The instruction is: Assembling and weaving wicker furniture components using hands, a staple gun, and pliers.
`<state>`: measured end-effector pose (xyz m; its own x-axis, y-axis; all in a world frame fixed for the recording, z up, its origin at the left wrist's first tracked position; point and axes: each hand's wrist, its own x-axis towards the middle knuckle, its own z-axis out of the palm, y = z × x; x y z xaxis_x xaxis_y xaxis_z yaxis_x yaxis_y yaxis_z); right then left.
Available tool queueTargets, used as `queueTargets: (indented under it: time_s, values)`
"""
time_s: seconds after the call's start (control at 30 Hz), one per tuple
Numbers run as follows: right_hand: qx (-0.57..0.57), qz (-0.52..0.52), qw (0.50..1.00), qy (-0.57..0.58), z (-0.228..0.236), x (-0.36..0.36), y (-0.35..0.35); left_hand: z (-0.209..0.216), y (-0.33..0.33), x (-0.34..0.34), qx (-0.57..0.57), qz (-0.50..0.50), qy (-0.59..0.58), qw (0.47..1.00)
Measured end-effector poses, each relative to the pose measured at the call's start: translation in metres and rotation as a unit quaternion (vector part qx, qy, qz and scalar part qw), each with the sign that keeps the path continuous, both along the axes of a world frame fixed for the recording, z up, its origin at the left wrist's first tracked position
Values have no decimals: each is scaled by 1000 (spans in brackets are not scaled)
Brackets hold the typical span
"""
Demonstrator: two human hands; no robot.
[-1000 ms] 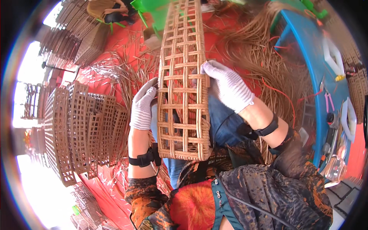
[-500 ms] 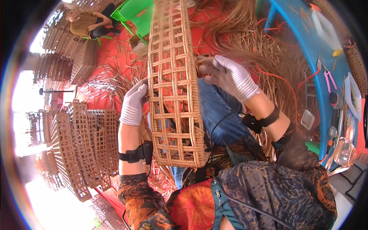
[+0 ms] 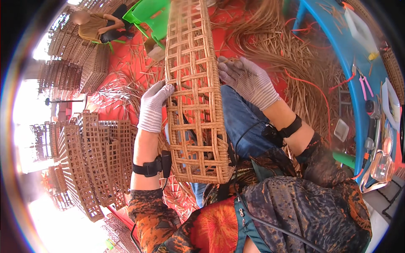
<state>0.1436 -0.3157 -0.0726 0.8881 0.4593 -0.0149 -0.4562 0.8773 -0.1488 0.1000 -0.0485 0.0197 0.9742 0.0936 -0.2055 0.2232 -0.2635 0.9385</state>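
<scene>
A long, narrow openwork basket (image 3: 196, 126), woven from tan strands, stands across my lap and reaches up past the top edge of the picture. My left hand (image 3: 154, 105), in a whitish knitted glove, is closed on the basket's left edge, thumb on the outer weave and its other fingers partly hidden. Beyond the right edge is my right hand (image 3: 249, 82), gloved too, palm turned upward and fingers half curled toward the weave. A thin tan strip (image 3: 231, 60) shows at those fingertips, seemingly pinched there.
Loose fibre strands (image 3: 291, 80) cover the red floor (image 3: 122, 63). On the blue table (image 3: 358, 84) at right lie pink-handled pliers (image 3: 365, 86) and a glass jar (image 3: 381, 166). Stacked baskets (image 3: 93, 160) stand at left. A person (image 3: 99, 27) sits far left near a green chair (image 3: 147, 17).
My right hand has drawn back slightly from behind the basket's right edge, turning its palm up. My left hand has shifted right and now wraps the left edge, thumb in front.
</scene>
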Motion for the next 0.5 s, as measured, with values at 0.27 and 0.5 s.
queueTargets:
  time_s: [0.27,0.5]
  values:
    - [89,-32,995,27,13,-1,-2,8,-10,0,-26,23,-17,999]
    - [-230,15,971,-68,-29,6,21,1,1,4,-62,12,-5,998]
